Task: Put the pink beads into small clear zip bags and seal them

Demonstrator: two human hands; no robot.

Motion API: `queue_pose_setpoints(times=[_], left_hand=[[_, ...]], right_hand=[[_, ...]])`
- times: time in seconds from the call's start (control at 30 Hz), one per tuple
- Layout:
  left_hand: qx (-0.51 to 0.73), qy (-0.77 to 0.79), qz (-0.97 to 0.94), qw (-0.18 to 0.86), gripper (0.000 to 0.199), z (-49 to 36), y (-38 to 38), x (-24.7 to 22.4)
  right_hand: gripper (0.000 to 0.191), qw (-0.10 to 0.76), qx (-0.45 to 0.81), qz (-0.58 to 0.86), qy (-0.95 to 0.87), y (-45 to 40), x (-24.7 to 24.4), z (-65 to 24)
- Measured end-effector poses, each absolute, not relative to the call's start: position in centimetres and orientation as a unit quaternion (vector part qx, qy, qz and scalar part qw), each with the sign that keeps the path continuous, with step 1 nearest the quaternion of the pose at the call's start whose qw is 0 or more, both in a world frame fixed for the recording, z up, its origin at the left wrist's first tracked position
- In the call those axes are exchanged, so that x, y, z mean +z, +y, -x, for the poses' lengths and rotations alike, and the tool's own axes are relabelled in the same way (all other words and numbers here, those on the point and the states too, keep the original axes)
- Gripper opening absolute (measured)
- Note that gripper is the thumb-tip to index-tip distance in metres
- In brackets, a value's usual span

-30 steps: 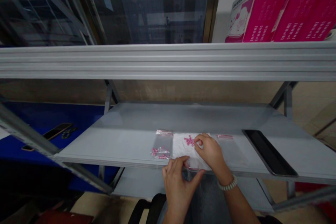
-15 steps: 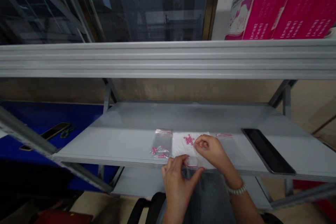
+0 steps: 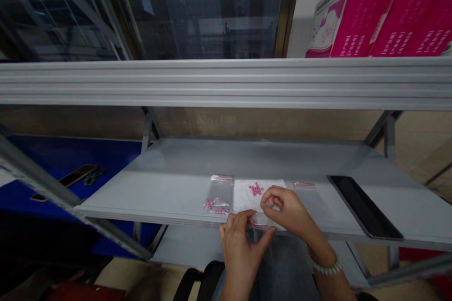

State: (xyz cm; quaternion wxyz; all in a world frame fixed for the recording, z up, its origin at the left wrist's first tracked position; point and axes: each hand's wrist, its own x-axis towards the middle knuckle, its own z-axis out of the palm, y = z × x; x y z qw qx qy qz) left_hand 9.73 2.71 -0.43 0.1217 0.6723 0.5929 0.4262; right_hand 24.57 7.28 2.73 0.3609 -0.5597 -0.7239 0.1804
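My left hand [image 3: 243, 253] pinches a small clear plastic bag [image 3: 259, 220] at the front edge of the grey shelf [image 3: 169, 193]. My right hand [image 3: 286, 209] sits just to its right, fingertips pressed together over a white sheet [image 3: 247, 195]. Nothing shows between those fingers at this size. A cluster of pink beads [image 3: 255, 189] lies on the sheet above my hands. To the left lies a clear bag with several pink beads [image 3: 218, 197]. Another clear bag [image 3: 312, 202] with a pink strip lies partly under my right hand.
A black flat tray [image 3: 363, 207] lies on the shelf's right side. A metal rail [image 3: 226, 84] crosses overhead, with magenta boxes [image 3: 377, 14] above it. Scissors [image 3: 93, 178] and a dark slab [image 3: 77, 175] lie on a blue surface at left.
My right fingers have drawn together into a pinch, and that wrist has swung down and to the right. My left hand has barely moved.
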Motion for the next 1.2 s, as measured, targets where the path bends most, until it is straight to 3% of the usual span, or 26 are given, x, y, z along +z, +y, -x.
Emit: queue_pose_setpoints(times=[0.33, 0.57, 0.73, 0.87, 0.97, 1.03, 1.2], left_hand=[[0.420, 0.594, -0.679, 0.094, 0.037, -9.8, 2.6, -0.6], [0.422, 0.597, -0.677, 0.089, 0.037, -9.7, 2.7, -0.8], [0.420, 0.594, -0.679, 0.098, 0.037, -9.8, 2.7, -0.6], [0.415, 0.593, -0.684, 0.096, 0.032, -9.7, 2.6, -0.5], [0.411, 0.578, -0.699, 0.088, 0.028, -9.5, 2.3, -0.7], [0.412, 0.570, -0.706, 0.078, 0.031, -9.4, 2.0, -0.7], [0.485, 0.548, -0.676, 0.083, 0.033, -9.5, 0.8, 0.5]], right_hand=[[0.027, 0.341, 0.127, 0.610, -0.704, 10.2, 1.5, -25.1], [0.019, 0.350, 0.110, 0.608, -0.705, 10.3, 1.6, -24.5], [0.014, 0.368, 0.153, 0.545, -0.738, 7.6, 3.5, -25.1], [0.021, 0.397, 0.211, 0.505, -0.737, 4.9, 4.0, -25.0], [0.005, 0.409, 0.263, 0.506, -0.712, 3.2, 3.5, -24.4], [0.005, 0.410, 0.297, 0.499, -0.703, 2.4, 3.3, -24.0], [0.009, 0.459, 0.356, 0.476, -0.660, 1.2, 3.7, -24.1]])
